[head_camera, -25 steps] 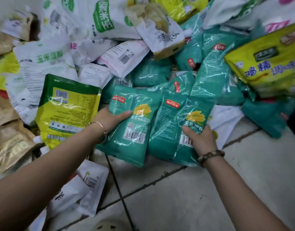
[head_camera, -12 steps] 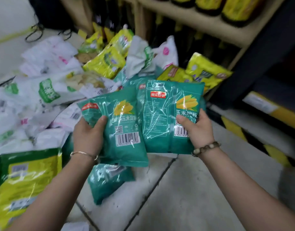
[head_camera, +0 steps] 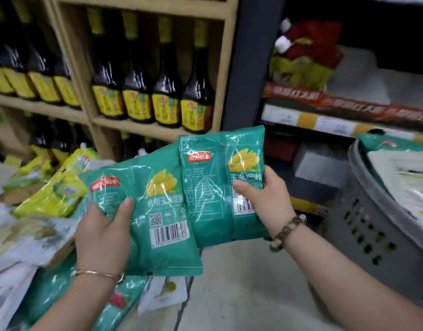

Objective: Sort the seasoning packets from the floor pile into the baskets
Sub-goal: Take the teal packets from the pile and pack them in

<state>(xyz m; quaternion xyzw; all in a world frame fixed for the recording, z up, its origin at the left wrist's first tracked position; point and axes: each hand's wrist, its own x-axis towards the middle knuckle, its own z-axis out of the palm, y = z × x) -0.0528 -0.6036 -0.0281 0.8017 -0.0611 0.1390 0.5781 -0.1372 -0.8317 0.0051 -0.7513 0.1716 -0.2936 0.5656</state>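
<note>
Hands [head_camera: 103, 237] [head_camera: 265, 199] gripping teal packets [head_camera: 162, 211] [head_camera: 212, 187], long axes upright

A wooden shelf unit [head_camera: 155, 130] of pale planks filled the upper left. Rows of dark bottles [head_camera: 167, 91] with yellow labels stood upright in its compartments, glossy highlights on their shoulders. Just right of the unit rose a dark upright post [head_camera: 251, 68]. Beyond that was a dim metal shelf [head_camera: 325, 123] edged with a white and yellow price strip, its goods blurred. Below the unit, the floor [head_camera: 241, 283] was pale tile crossed by a dark grout line [head_camera: 179, 316].
</note>
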